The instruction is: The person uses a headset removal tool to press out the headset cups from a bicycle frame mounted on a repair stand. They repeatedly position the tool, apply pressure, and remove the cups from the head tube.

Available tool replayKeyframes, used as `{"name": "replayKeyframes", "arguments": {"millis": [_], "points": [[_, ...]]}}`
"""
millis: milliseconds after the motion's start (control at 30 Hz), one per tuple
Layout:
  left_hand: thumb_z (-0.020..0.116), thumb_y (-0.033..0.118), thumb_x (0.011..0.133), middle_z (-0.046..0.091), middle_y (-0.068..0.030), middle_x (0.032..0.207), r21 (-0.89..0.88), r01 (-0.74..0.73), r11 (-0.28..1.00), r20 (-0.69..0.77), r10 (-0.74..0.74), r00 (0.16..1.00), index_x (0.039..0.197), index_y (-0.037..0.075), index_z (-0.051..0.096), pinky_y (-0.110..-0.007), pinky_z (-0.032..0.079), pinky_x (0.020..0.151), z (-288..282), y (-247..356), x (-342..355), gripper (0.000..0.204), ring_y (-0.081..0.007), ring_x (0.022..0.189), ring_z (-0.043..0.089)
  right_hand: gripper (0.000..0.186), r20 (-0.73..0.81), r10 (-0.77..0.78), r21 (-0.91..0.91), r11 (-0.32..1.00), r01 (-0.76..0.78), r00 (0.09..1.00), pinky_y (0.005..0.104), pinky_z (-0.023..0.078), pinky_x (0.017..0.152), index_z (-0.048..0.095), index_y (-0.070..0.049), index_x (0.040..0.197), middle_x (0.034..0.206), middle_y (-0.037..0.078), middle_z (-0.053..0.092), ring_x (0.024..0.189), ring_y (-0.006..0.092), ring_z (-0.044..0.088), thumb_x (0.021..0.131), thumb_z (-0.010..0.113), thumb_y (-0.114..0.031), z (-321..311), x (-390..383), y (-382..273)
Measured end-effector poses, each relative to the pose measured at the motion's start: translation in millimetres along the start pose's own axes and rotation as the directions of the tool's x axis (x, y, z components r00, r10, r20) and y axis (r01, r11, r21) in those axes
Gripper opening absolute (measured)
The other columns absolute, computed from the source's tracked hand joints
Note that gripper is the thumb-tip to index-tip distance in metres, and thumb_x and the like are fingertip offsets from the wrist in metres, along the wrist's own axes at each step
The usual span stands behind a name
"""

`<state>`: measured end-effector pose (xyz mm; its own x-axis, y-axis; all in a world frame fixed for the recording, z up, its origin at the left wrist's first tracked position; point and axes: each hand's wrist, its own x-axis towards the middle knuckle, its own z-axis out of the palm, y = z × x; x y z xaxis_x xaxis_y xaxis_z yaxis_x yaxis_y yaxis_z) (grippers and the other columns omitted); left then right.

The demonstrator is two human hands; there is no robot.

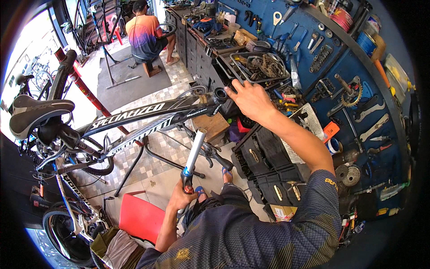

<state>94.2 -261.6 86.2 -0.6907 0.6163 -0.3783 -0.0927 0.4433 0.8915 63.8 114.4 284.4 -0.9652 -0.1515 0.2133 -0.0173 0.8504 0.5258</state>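
A black and white mountain bike frame [134, 115] is held up on a red repair stand [84, 89], its head tube [219, 94] toward me. My right hand [247, 99] is closed at the head tube's open upper end, fingertips against the rim; whether a small part sits under them is hidden. Below it, my left hand [181, 197] is wrapped round a suspension fork [187, 179], just under the blue ring at the base of its silver steerer tube [195, 148]. The steerer points up, tilted slightly right, apart from the frame.
A cluttered workbench [192, 33] and a blue tool wall [309, 49] run along my right. Below stands an open black tool case [264, 157]. A red chair [139, 217] is by my left arm. Farther off, another person [144, 38] crouches with a wheel. Handlebars [215, 154] hang beneath the frame.
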Motion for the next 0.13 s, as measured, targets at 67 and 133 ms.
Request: {"name": "replayKeyframes", "arguments": {"millis": [67, 133], "points": [[0.082, 0.011, 0.071, 0.061, -0.0047, 0.090, 0.026, 0.015, 1.000, -0.001, -0.015, 1.000, 0.123, -0.001, 0.055, -0.033, 0.052, 0.074, 0.3, 2.5, 0.6, 0.060, -0.0155, 0.080, 0.059, 0.054, 0.016, -0.001, -0.018, 1.000, 0.001, 1.000, 0.0351, 0.059, 0.067, 0.061, -0.020, 0.146, 0.115, 0.007, 0.057, 0.091, 0.0245, 0.066, 0.093, 0.063, -0.014, -3.1, 0.9, 0.9], [0.081, 0.012, 0.072, 0.062, -0.0056, 0.090, 0.023, 0.018, 1.000, 0.013, -0.019, 1.000, 0.126, 0.000, 0.055, -0.034, 0.052, 0.075, 0.7, 5.7, -0.2, 0.061, -0.0167, 0.082, 0.059, 0.064, 0.022, -0.010, 0.062, 0.998, 0.009, 1.000, 0.0360, 0.059, 0.073, 0.058, -0.018, 0.149, 0.116, 0.008, 0.056, 0.099, 0.0274, 0.066, 0.086, 0.067, -0.010, -7.7, 1.2, -2.8]]}}
